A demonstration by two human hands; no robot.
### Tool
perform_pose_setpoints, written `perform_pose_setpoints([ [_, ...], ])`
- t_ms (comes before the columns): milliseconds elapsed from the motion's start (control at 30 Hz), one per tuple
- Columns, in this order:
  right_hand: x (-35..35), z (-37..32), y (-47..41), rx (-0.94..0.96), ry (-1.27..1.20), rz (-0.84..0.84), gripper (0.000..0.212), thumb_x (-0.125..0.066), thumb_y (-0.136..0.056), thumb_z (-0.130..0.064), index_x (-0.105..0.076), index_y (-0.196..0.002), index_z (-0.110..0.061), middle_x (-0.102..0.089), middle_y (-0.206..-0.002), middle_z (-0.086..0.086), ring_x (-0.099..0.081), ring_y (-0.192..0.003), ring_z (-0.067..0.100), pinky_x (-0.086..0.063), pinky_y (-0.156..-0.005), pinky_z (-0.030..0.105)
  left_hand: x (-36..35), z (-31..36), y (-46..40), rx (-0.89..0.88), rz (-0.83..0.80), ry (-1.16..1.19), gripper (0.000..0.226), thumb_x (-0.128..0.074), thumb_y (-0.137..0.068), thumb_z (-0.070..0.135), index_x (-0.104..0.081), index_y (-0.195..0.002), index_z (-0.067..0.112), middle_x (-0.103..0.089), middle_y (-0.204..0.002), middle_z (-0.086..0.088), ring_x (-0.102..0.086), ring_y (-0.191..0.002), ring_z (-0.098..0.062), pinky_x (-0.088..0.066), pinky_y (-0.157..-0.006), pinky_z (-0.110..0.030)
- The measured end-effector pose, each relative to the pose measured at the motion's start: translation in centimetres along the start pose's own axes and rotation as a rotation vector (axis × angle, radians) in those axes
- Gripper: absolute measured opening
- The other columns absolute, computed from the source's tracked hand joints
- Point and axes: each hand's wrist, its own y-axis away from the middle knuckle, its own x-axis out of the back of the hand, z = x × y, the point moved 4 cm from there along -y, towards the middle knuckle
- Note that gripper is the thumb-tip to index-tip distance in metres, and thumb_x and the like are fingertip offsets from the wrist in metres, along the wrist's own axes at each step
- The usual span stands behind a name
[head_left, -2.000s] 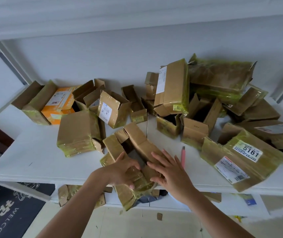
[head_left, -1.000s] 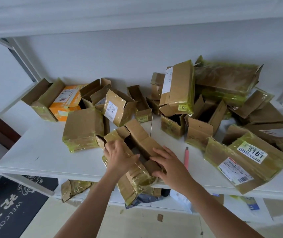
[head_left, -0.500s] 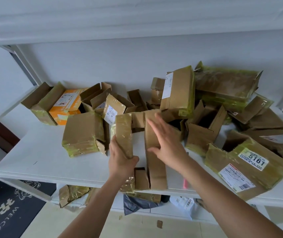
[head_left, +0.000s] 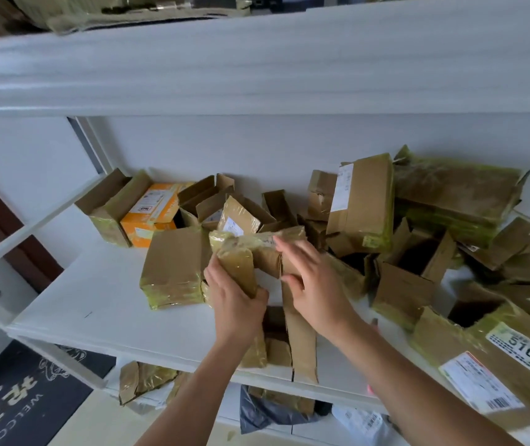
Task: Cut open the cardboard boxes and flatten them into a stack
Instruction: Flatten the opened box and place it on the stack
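I hold a cut-open, flattened cardboard box (head_left: 299,336) upright over the front of the white shelf (head_left: 102,304). My left hand (head_left: 234,300) grips its taped left panel, thumb curled round the edge. My right hand (head_left: 315,284) has its fingers spread against the middle panel. Several brown taped boxes lie around: a closed one (head_left: 173,268) just left of my hands, an open one (head_left: 408,278) to the right, a labelled "5161" box (head_left: 495,358) at the front right. A pink cutter (head_left: 374,323) shows only as a sliver behind my right forearm.
An orange box (head_left: 151,214) sits at the back left among open cartons. Above is an upper shelf board (head_left: 257,66) with flattened cardboard (head_left: 96,11) on top. Below the shelf lie cardboard scraps (head_left: 141,378) and a grey bag (head_left: 267,413). A dark welcome mat (head_left: 15,407) lies on the floor.
The box lay pressed flat on the shelf under both hands; now both hands have lifted it upright and unfolded it. The view has tilted up, showing the upper shelf.
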Motion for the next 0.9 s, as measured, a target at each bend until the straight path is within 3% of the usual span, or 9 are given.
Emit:
perform_pose_setpoints([
  [67,0.7,-0.2,-0.2,-0.042,0.131,0.020,0.072,-0.076,-0.078,0.001,-0.050,-0.143,-0.017,-0.057,-0.122,-0.001,-0.060,-0.090,0.010,-0.055,-0.079,0.019,-0.3,0.4,0.4,-0.009,-0.062,0.002,0.091,-0.072,-0.074,-0.003,-0.020,-0.147,0.012,-0.031,-0.130,0.006,-0.029,-0.117,-0.004,-0.029,-0.102,-0.026],
  [167,1.2,-0.7,-0.7,-0.045,0.359,0.044,0.065,-0.082,-0.073,-0.009,-0.059,-0.133,-0.020,-0.058,-0.116,-0.003,-0.060,-0.101,0.019,-0.059,-0.077,0.035,-0.7,0.3,0.9,0.009,-0.093,0.052,0.088,-0.065,-0.077,-0.008,-0.021,-0.151,0.012,-0.036,-0.139,0.002,-0.031,-0.121,-0.005,-0.026,-0.102,-0.024],
  [300,0.1,-0.2,-0.4,-0.046,0.260,0.021,0.063,-0.085,-0.071,-0.011,-0.062,-0.129,-0.021,-0.061,-0.125,-0.006,-0.062,-0.107,0.014,-0.055,-0.087,0.024,-0.7,0.0,0.3,0.032,-0.021,0.041,0.084,-0.058,-0.081,-0.009,-0.021,-0.153,0.013,-0.038,-0.148,-0.005,-0.035,-0.134,-0.021,-0.031,-0.102,-0.027],
  [433,-0.3,0.3,-0.4,-0.039,0.153,0.082,0.061,-0.090,-0.063,-0.005,-0.069,-0.119,-0.019,-0.065,-0.116,-0.007,-0.065,-0.100,0.009,-0.048,-0.089,0.017,-0.4,-0.2,0.6,-0.014,-0.043,-0.046,0.081,-0.053,-0.094,0.001,-0.007,-0.158,0.019,-0.039,-0.150,-0.003,-0.044,-0.128,-0.017,-0.036,-0.094,-0.023],
  [533,0.0,1.5,-0.6,-0.056,0.157,0.133,0.059,-0.090,-0.061,-0.003,-0.071,-0.115,-0.016,-0.068,-0.115,-0.004,-0.067,-0.100,0.011,-0.053,-0.087,0.022,0.3,-0.8,0.2,-0.034,-0.152,0.013,0.068,-0.043,-0.097,-0.002,-0.023,-0.156,0.025,-0.063,-0.117,0.006,-0.056,-0.085,0.007,-0.042,-0.072,-0.009],
  [600,0.4,2.6,-0.7,-0.077,0.162,0.141,0.057,-0.091,-0.061,-0.004,-0.071,-0.114,-0.015,-0.069,-0.115,-0.003,-0.069,-0.100,0.014,-0.057,-0.086,0.026,0.8,-0.9,0.2,-0.033,-0.218,-0.014,0.047,-0.040,-0.101,0.003,-0.045,-0.143,0.023,-0.062,-0.077,0.007,-0.052,-0.059,-0.003,-0.041,-0.054,-0.013],
  [667,0.7,3.2,-0.8,-0.087,0.220,0.104,0.059,-0.091,-0.063,-0.010,-0.070,-0.117,-0.018,-0.069,-0.116,-0.004,-0.067,-0.104,0.018,-0.057,-0.087,0.030,1.2,-1.2,0.0,0.014,-0.257,-0.007,0.021,-0.042,-0.103,0.010,-0.060,-0.113,0.016,-0.051,-0.061,0.002,-0.046,-0.052,-0.007,-0.035,-0.049,-0.016],
  [767,1.1,2.9,-1.1,-0.088,0.469,0.060,0.068,-0.094,-0.057,-0.029,-0.067,-0.119,-0.023,-0.070,-0.116,-0.006,-0.059,-0.117,0.025,-0.047,-0.101,0.047,1.7,-1.3,-0.7,0.072,-0.283,0.051,0.019,-0.049,-0.102,0.014,-0.061,-0.087,0.016,-0.059,-0.067,-0.014,-0.050,-0.058,-0.022,-0.034,-0.051,-0.018],
  [900,1.2,2.4,-1.1,-0.096,0.628,0.086,0.072,-0.093,-0.054,-0.038,-0.066,-0.119,-0.024,-0.071,-0.115,-0.005,-0.049,-0.130,0.034,-0.017,-0.115,0.057,2.5,-0.2,-1.1,0.070,-0.298,0.048,0.032,-0.055,-0.098,0.009,-0.052,-0.068,0.016,-0.050,-0.045,0.012,-0.044,-0.044,-0.003,-0.030,-0.044,-0.013],
])
